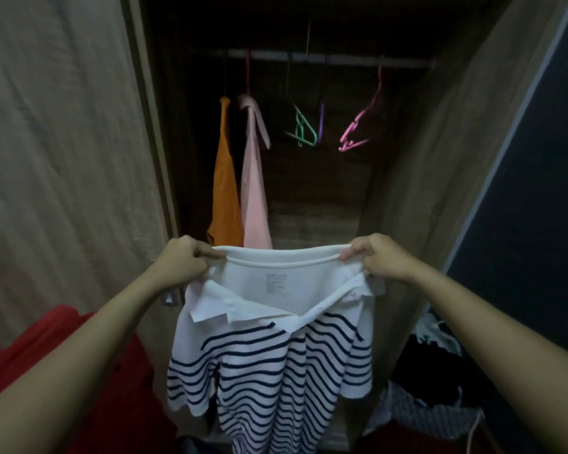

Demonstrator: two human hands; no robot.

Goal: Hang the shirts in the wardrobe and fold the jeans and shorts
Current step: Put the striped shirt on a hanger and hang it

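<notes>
**A:** What could go wrong from here?

**B:** The white polo shirt with navy stripes (276, 355) hangs in the air in front of the open wooden wardrobe (423, 158), below the clothes already hung, and there is no hanger in it. The left grip (186, 258) and right grip (379, 257) are each pinched on the fabric at one end of the neckline, pulling it taut. To reach a hanger, one must let go. I'd expect the shirt to swing from a single corner then, and it could slip onto the dark heap of clothes (433, 388) lower right. Pulling that wide may also stretch the neck.

**A:** Anything else?

**B:** The collar is flopped forward and crumpled, so it may hang crooked unless smoothed.

**A:** Now the count.

**B:** One striped shirt in hand. Two hung on the dark rail (341, 59): one orange shirt (225, 191) and one pale pink shirt (254, 198), side by side at the left. Three bare plastic hangers that I can make out: one green hanger (304, 131), one purple hanger (321, 121) and one bright pink hanger (354, 132). The heap is too dark to count, and I cannot pick out jeans or shorts.
</notes>
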